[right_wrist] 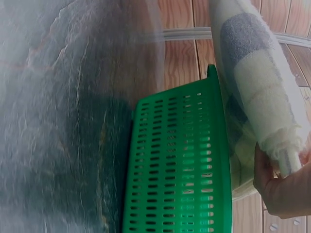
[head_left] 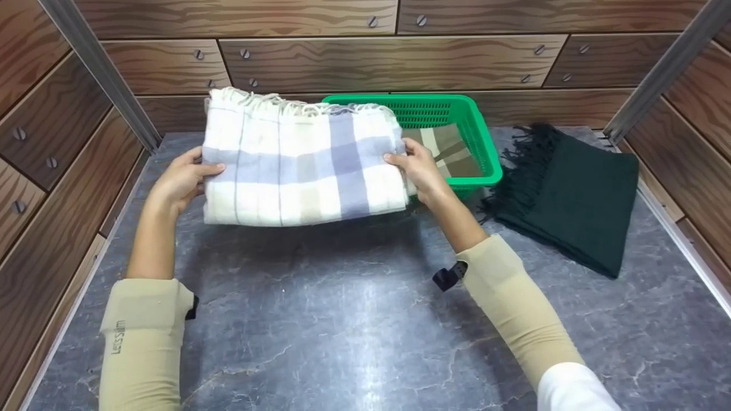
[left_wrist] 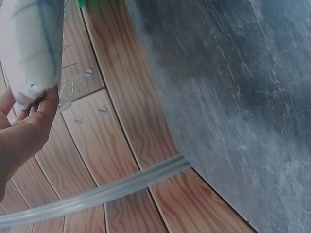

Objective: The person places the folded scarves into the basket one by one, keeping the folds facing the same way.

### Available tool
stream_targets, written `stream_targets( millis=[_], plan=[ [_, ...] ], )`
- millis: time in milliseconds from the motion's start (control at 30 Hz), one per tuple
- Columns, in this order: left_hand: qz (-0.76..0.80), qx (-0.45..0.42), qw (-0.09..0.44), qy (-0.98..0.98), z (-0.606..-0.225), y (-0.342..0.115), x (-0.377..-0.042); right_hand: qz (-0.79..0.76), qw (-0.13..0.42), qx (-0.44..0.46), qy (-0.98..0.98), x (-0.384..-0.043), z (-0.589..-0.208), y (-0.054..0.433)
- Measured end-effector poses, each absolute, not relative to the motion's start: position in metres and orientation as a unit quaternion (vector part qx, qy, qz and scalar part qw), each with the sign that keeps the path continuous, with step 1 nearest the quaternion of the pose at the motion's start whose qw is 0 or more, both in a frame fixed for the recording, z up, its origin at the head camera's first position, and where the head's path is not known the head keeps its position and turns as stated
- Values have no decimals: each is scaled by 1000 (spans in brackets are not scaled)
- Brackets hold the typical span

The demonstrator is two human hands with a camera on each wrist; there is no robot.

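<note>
A folded white scarf (head_left: 274,165) with blue-grey and beige checks and a fringe along its far edge is held up above the table between both hands. My left hand (head_left: 181,178) pinches its left end, thumb on top and fingers beneath. At the opposite end my right hand (head_left: 420,170) grips it the same way. Just behind the scarf's right part stands a green plastic basket (head_left: 485,148), partly covered by it. Inside the basket lies a brown and cream checked cloth (head_left: 448,149). In the right wrist view the scarf (right_wrist: 260,73) hangs beside the basket's slotted wall (right_wrist: 170,160).
A folded dark green fringed scarf (head_left: 582,200) lies on the grey marbled table (head_left: 320,331) at the right. Wood-patterned panels (head_left: 394,63) enclose the back and sides, with metal posts (head_left: 108,74) at the corners.
</note>
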State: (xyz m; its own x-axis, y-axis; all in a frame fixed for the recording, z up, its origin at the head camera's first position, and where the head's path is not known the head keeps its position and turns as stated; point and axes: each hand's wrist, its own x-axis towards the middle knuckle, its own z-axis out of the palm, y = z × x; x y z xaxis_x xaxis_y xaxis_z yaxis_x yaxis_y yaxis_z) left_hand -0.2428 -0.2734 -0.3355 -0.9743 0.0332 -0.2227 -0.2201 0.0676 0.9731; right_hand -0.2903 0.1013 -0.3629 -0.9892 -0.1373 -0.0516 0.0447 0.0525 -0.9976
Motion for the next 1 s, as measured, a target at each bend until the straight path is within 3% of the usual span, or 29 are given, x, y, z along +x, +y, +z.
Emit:
stream_targets(
  millis=[1000],
  plan=[
    [669,-69,119,731,-332,-229,-268,-678,64,12,732,-297,-353,144]
  ],
)
